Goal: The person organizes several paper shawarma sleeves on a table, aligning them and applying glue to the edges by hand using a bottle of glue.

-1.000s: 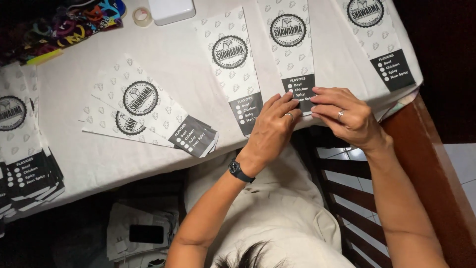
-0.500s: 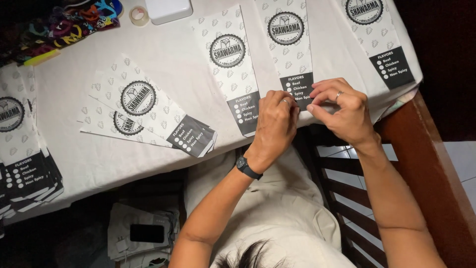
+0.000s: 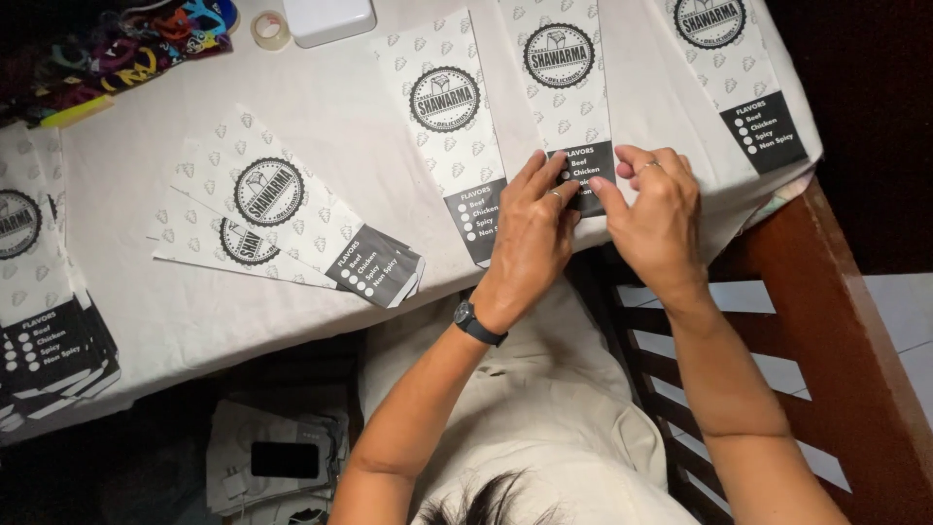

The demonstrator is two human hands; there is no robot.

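Observation:
A white tapered paper sleeve [image 3: 564,87] with a round black emblem lies on the table, its black lower band at the near edge. My left hand [image 3: 530,233], with a dark watch on its wrist, rests on that band from the left, fingers stretched over it. My right hand [image 3: 656,219], wearing a ring, pinches the same band from the right with curled fingertips. The two hands almost touch and hide most of the band. A like sleeve [image 3: 447,126] lies just left of my left hand, and another sleeve [image 3: 729,58] lies to the right.
A loose pile of sleeves [image 3: 282,224] lies left of centre and a thicker stack [image 3: 39,292] at the far left on the white tablecloth [image 3: 146,301]. A tape roll [image 3: 270,29], white box [image 3: 328,15] and colourful items [image 3: 126,39] sit at the back. Wooden chair [image 3: 836,321] at right.
Both hands have drawn closer together on the black end of the middle sleeve. My right hand slid slightly left and its fingertips now sit on the band.

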